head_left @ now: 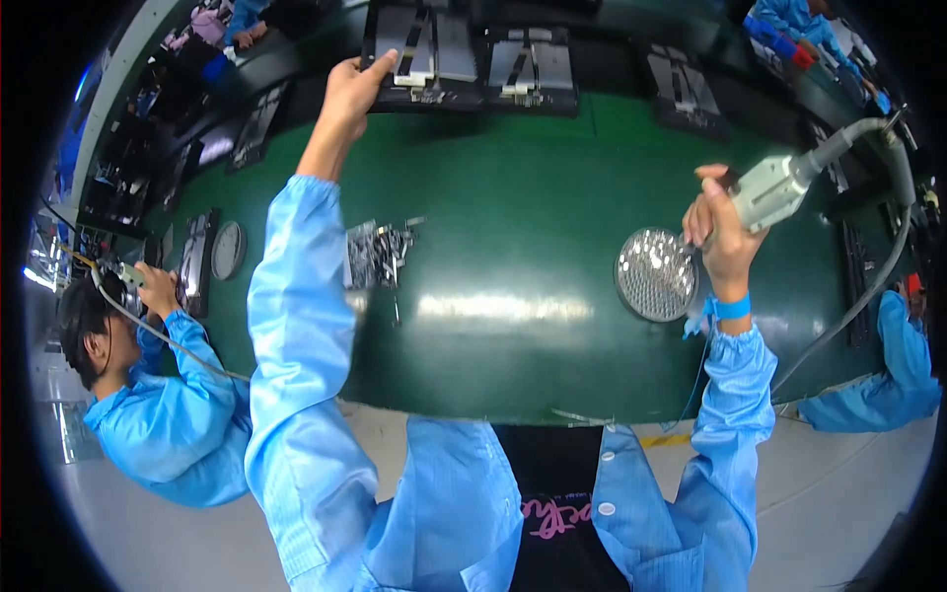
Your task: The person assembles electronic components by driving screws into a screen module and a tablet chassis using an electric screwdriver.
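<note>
My left hand (353, 94) reaches to the far side of the bench and grips the left edge of an opened flat electronic device (456, 49), thumb on top. Grey panels, black strips and a white connector piece show inside it. In my right hand (728, 232) is a pale green electric screwdriver (771, 192), its cable running off at the upper right. The screwdriver's tip end is beside a round dish of small shiny screws (656, 274); the tip itself is hard to make out. A blue wrist strap (732, 308) circles my right wrist.
A pile of small metal parts (373, 255) lies on the green bench mat (513, 217) near my left forearm. More opened devices (533, 71) stand along the far side, another (683, 87) farther right. A co-worker (163, 395) sits at left beside a second dish (228, 250).
</note>
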Action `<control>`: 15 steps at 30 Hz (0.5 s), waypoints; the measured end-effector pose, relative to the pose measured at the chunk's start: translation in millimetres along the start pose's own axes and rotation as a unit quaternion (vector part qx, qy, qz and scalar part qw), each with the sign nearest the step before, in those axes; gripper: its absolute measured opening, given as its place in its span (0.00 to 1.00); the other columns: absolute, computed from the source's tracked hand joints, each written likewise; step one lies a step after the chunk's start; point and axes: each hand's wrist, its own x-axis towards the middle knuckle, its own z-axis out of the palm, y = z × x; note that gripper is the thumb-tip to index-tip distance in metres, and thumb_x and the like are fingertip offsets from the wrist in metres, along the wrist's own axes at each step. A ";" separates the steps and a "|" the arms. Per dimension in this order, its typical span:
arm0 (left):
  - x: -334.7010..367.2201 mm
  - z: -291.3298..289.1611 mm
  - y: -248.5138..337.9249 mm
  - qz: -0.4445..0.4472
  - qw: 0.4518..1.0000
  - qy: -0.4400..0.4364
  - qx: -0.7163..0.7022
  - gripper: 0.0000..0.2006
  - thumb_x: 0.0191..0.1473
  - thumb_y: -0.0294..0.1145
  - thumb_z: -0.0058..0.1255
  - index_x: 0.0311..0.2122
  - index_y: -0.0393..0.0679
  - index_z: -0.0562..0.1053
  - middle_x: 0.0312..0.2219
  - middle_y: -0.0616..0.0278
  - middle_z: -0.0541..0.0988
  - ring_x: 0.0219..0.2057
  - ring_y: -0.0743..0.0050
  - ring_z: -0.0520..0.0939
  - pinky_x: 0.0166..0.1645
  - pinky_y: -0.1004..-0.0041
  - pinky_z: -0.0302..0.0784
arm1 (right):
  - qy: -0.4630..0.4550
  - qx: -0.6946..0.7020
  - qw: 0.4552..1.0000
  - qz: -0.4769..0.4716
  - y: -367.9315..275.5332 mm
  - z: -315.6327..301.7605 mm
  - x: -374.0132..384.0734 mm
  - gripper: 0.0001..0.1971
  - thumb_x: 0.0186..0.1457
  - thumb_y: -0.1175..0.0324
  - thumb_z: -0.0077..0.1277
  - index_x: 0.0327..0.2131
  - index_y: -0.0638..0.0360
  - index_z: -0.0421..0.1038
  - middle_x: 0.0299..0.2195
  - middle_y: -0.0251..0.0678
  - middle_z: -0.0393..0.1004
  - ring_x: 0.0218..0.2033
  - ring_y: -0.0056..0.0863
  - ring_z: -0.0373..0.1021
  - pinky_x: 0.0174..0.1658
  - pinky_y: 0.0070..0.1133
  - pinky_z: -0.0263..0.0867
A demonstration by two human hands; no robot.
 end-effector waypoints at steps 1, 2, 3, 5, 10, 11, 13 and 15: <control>-45.0 26.7 21.8 -0.014 0.995 -0.037 -0.096 0.24 0.55 0.37 0.60 0.45 0.24 0.71 0.33 0.52 0.80 0.31 0.71 0.81 0.39 0.74 0.77 | 0.013 -0.012 1.000 -0.004 -0.4 -9.2 -2.0 0.07 0.57 0.77 0.50 0.38 0.73 0.70 0.12 0.28 0.61 0.09 0.17 0.57 0.15 0.19 0.57; -87.9 28.1 36.9 -0.017 0.994 -0.045 -0.096 0.22 0.55 0.35 0.59 0.46 0.25 0.71 0.34 0.52 0.81 0.33 0.71 0.81 0.40 0.74 0.77 | 0.011 -0.009 1.000 0.006 -1.6 -9.3 -2.2 0.07 0.57 0.77 0.50 0.38 0.73 0.70 0.12 0.28 0.61 0.09 0.17 0.57 0.15 0.19 0.57; -128.8 29.9 45.3 -0.019 0.994 -0.054 -0.097 0.21 0.55 0.33 0.59 0.47 0.26 0.71 0.36 0.53 0.81 0.34 0.72 0.81 0.41 0.74 0.77 | 0.007 -0.008 1.000 -0.002 -2.0 -9.7 -2.1 0.07 0.57 0.77 0.50 0.38 0.73 0.71 0.12 0.29 0.61 0.09 0.17 0.57 0.15 0.19 0.57; -211.1 41.2 32.6 0.021 1.000 0.006 -0.018 0.23 0.56 0.31 0.58 0.52 0.25 0.67 0.42 0.51 0.79 0.42 0.70 0.80 0.48 0.73 0.75 | 0.002 -0.002 1.000 -0.008 -1.5 -6.9 -2.6 0.07 0.57 0.77 0.50 0.37 0.73 0.71 0.12 0.29 0.61 0.09 0.17 0.57 0.15 0.19 0.57; -348.9 71.4 3.7 -0.116 0.993 0.003 -0.027 0.26 0.59 0.33 0.53 0.56 0.26 0.62 0.50 0.42 0.73 0.53 0.61 0.73 0.59 0.67 0.66 | -0.021 0.013 1.000 -0.008 -4.1 -4.4 -9.3 0.08 0.57 0.75 0.49 0.37 0.72 0.72 0.12 0.28 0.60 0.10 0.18 0.57 0.15 0.20 0.56; -357.8 72.2 -1.8 -0.115 0.993 0.004 0.016 0.26 0.59 0.34 0.52 0.56 0.27 0.62 0.49 0.41 0.73 0.53 0.58 0.74 0.58 0.66 0.66 | -0.029 0.023 0.999 -0.010 -6.0 -4.4 -10.6 0.08 0.57 0.75 0.50 0.37 0.72 0.72 0.11 0.28 0.60 0.10 0.18 0.57 0.15 0.20 0.56; -360.3 74.5 0.5 -0.028 0.989 -0.007 0.146 0.23 0.59 0.35 0.52 0.54 0.30 0.66 0.44 0.42 0.73 0.49 0.53 0.75 0.55 0.63 0.68 | -0.024 0.031 0.999 0.006 -6.7 -7.7 -16.8 0.09 0.57 0.75 0.50 0.37 0.72 0.73 0.12 0.28 0.61 0.10 0.18 0.58 0.15 0.19 0.56; -358.2 65.1 -10.3 0.037 0.926 0.045 0.373 0.16 0.58 0.32 0.53 0.50 0.36 0.71 0.38 0.49 0.75 0.44 0.56 0.76 0.51 0.65 0.70 | -0.019 0.021 0.999 0.015 -1.8 -11.9 -24.4 0.08 0.56 0.73 0.52 0.36 0.70 0.75 0.12 0.28 0.65 0.11 0.18 0.62 0.16 0.18 0.57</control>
